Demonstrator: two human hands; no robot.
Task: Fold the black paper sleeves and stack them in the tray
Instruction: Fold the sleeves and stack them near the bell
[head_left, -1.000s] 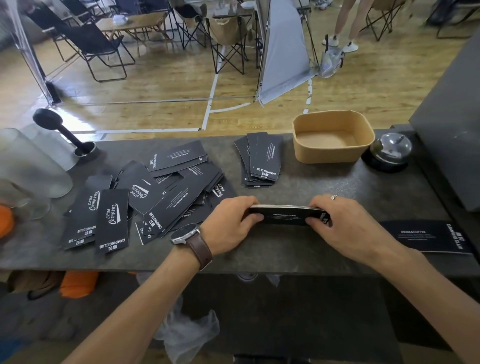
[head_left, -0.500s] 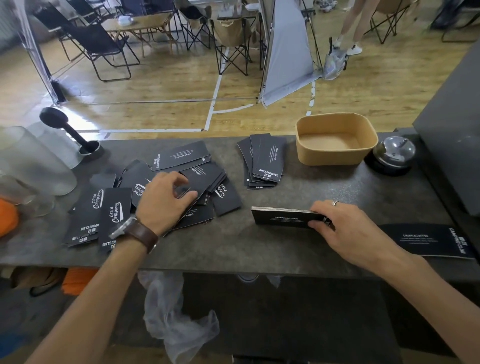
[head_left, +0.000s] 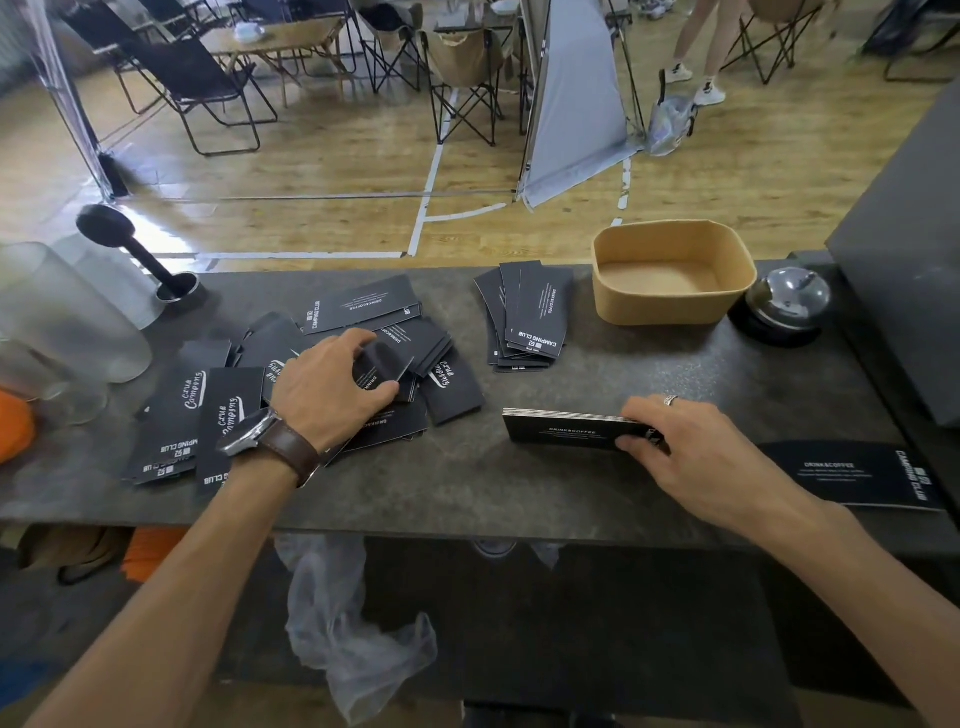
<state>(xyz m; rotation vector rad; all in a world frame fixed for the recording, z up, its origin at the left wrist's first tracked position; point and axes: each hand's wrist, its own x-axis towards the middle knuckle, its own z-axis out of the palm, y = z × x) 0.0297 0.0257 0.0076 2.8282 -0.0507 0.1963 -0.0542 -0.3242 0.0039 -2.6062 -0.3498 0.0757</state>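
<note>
Black sleeve pile beside bell, tray.

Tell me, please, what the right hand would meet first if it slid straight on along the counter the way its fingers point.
The right hand points left; its fingers already grip the folded stack. Past that lies bare counter, then probably the loose sleeve pile, though depth is uncertain.

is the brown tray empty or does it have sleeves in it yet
Empty: the brown tray shows only its bare floor; no black sleeves lie inside.
</note>
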